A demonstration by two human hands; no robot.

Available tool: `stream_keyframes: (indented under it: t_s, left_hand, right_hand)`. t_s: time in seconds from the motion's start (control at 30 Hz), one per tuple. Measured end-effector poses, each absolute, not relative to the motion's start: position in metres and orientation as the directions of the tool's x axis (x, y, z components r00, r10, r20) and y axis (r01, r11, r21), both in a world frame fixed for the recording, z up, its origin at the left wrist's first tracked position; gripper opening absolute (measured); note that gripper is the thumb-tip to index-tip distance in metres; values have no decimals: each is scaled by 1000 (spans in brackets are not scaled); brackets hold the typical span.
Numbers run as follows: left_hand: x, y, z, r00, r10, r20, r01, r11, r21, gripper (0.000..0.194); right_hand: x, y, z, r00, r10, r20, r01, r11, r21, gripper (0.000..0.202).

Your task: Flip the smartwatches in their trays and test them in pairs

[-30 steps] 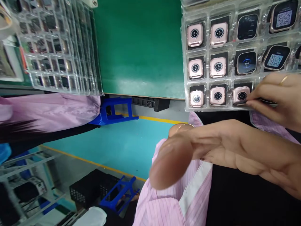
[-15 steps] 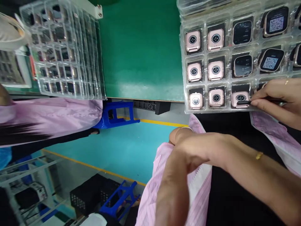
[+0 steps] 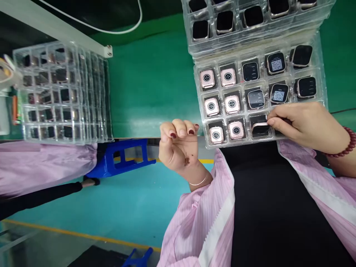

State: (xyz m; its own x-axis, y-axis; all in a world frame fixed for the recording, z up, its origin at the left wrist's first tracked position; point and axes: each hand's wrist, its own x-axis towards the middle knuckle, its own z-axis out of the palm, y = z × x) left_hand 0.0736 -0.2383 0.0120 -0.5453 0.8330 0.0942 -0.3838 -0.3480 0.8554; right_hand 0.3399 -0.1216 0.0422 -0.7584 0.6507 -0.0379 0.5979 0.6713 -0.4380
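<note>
Right fingers (image 3: 280,127) pinch a tilted, pink-rimmed black square watch (image 3: 260,128); a weak pinch could drop it; left fingers (image 3: 179,126) curl empty.

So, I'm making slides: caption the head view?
Right hand touching a tilted smartwatch in a clear tray, left hand apart.

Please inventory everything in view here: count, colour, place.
table: 1, green, upper centre
near tray: 1, clear, upper right
far trays: count unclear, clear, behind it
tray stack: 1, clear, left
face-down watches: 6, pink, near tray's left columns
face-up watches: 6 visible, dark, near tray's right
tilted watch: 1, pink edge, bottom row
far watches: count unclear, dark, far trays
beam: 1, white, upper left
cable: 1, white, top
floor: 1, teal, below
stools: 2, blue, floor
co-worker: 1, pink and black, left
left hand: 1, some dark red nails, left of near tray
right hand: 1, red bracelet, at tilted watch
</note>
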Motion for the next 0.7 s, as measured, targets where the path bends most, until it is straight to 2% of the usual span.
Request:
stream_keyframes:
  t_s: [0.1,0.2,0.3,0.4,0.57,0.7]
  left_hand:
    - [66,-237,5,-566,823,53,-405,-334,851,50]
    - [61,-229,2,-589,807,34,-345,-290,893,58]
    - [57,-213,-4,-620,783,50,-264,-268,927,56]
    - [56,-196,-18,-638,769,35,-215,-222,951,49]
    - [54,-187,-47,-626,780,2,-245,-198,949,40]
    - [51,-191,-52,-616,788,14,-322,-268,908,36]
  right_hand:
    - [341,-120,43,-778,626,-39,584,701,-410,28]
    - [341,-118,44,-786,618,-8,568,716,-406,22]
    - [337,-120,44,-780,619,95,554,753,-356,15]
    - [324,-129,43,-825,544,151,467,808,-359,16]
    - [299,-139,42,-909,416,-11,399,862,-312,25]
    - [291,-128,52,-909,412,-67,391,785,-481,29]
